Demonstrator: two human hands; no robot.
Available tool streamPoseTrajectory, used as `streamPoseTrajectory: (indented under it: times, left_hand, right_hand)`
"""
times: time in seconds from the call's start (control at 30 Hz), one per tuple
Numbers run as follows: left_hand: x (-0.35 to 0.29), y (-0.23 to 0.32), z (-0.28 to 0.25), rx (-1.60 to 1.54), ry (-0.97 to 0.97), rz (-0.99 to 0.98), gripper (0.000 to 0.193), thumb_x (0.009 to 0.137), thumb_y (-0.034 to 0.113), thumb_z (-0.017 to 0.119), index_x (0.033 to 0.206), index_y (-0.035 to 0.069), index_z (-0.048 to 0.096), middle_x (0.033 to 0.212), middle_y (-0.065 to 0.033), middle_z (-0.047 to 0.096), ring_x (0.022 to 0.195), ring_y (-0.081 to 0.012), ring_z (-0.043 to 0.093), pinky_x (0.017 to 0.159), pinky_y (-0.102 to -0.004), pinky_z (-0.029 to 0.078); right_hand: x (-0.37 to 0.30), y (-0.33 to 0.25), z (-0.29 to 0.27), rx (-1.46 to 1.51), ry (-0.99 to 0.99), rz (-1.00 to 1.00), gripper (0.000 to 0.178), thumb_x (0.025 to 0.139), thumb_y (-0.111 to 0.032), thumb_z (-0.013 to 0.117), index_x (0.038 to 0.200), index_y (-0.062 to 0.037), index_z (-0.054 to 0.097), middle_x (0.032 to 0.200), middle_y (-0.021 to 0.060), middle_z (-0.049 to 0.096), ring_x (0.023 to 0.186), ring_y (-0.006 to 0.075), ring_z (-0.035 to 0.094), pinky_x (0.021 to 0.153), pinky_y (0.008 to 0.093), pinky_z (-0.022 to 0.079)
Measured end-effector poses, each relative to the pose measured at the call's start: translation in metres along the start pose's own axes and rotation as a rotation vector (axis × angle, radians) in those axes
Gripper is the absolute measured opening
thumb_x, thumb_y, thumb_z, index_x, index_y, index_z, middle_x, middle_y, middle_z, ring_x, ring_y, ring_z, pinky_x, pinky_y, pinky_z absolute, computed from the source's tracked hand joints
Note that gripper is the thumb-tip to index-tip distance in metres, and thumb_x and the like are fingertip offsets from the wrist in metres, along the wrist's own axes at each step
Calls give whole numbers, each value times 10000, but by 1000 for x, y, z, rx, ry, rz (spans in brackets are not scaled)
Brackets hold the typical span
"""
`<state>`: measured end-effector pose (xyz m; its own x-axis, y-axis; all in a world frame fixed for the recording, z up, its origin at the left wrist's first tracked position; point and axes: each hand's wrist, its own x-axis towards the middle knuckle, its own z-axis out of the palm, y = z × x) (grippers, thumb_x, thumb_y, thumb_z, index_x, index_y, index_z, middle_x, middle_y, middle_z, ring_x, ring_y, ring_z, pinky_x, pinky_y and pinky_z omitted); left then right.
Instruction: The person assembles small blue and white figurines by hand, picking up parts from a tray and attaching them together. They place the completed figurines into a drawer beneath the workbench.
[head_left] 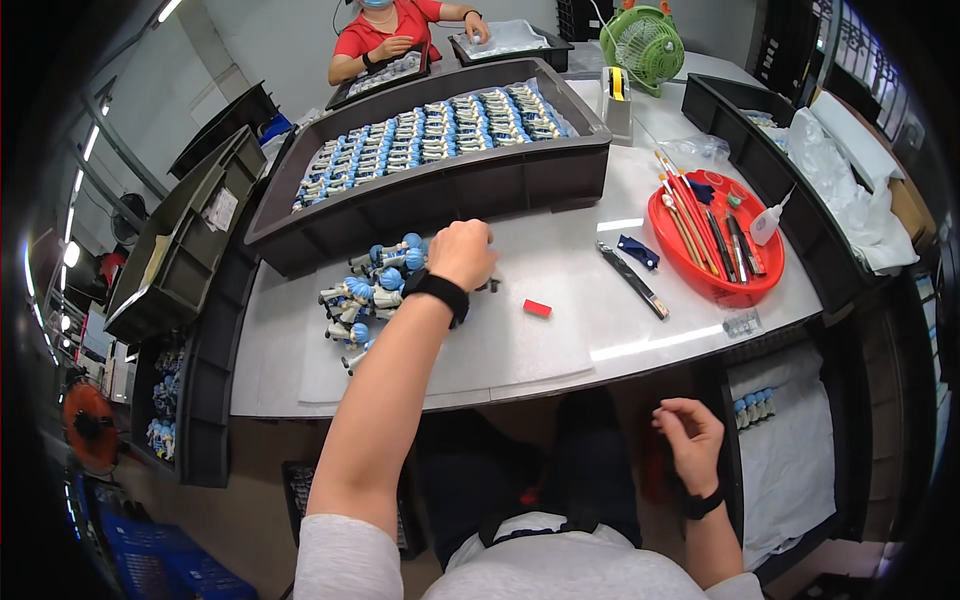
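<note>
My left hand (462, 256) reaches over the table with its fingers curled round a small figurine, mostly hidden; only its dark feet (491, 285) stick out beside the palm. Just left of that hand lies a loose group of blue-haired figurines (352, 292) with pale bodies, partly covered by my wrist. My right hand (692, 440) hangs beyond the table's front edge, loosely curved, with a gap between thumb and fingers and nothing visible in it. Right of my left hand, a small red block (537, 308) rests on the white sheet (540, 350).
A large grey tray (430, 185) of figurines in rows spans the back. At right are a red bowl (715, 290) of brushes and pens, a cutter knife (632, 280) and a green fan (645, 48). A lined tray (785, 460) sits low right. A co-worker (405, 25) works opposite.
</note>
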<state>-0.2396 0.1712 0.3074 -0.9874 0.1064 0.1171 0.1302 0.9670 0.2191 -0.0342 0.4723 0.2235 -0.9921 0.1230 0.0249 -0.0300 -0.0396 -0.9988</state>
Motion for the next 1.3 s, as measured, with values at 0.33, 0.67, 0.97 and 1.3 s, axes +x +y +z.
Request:
streamPoseTrajectory:
  times: [0.33,0.67,0.97,1.3]
  left_hand:
    - [-149,37,16,-1673,-240,9,379,900,29,525,1272,-17,467,1214,-134,546,1082,-180,543,923,-319,451]
    - [-186,16,43,-1753,-230,-222,372,916,93,536,1267,-14,481,1166,-136,585,1051,-180,568,904,-324,468]
    - [-187,18,39,-1639,-213,-211,346,915,120,548,1232,-14,511,1121,-126,607,999,-158,587,863,-287,480]
    - [-191,24,50,-1956,-370,-358,309,935,123,503,1211,-15,486,1057,-106,620,963,-153,608,842,-299,510]
  right_hand:
    - [9,-41,98,814,-428,482,287,922,-109,525,1162,48,503,1054,165,608,883,198,630,746,286,525]
    - [-6,-17,122,472,-277,253,307,833,6,626,1117,38,514,1014,115,595,856,149,617,728,251,526]
    - [-9,-4,124,65,-180,-211,365,764,78,668,1092,6,526,1017,85,568,876,136,592,750,249,510]
    - [-6,-9,125,64,-147,-369,451,723,97,698,1117,-4,504,1005,82,562,872,127,573,771,247,486]
